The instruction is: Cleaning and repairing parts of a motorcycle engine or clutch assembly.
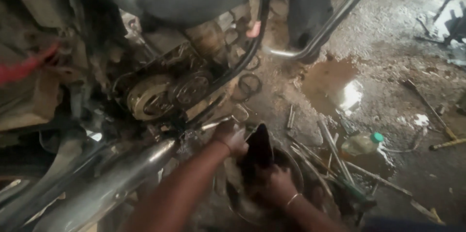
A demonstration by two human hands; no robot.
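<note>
Both hands [252, 164] on dark cover [259, 149]

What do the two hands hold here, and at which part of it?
Both hold a dark engine cover over a metal bowl: left hand at its upper edge, right hand at its lower end.

Both hands, left hand [232, 137] and right hand [273, 183], grip a dark engine cover [259, 152] over a metal basin [291, 164] beside the motorcycle engine [165, 93]

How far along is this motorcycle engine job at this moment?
Done: the engine's side cover is off, leaving the round metal clutch assembly and small gear exposed; loose rings and long metal tools lie on the wet concrete floor. In hand: left hand and right hand hold a dark oily part over a round metal basin. Left: engine remains open, parts unfitted.
</note>
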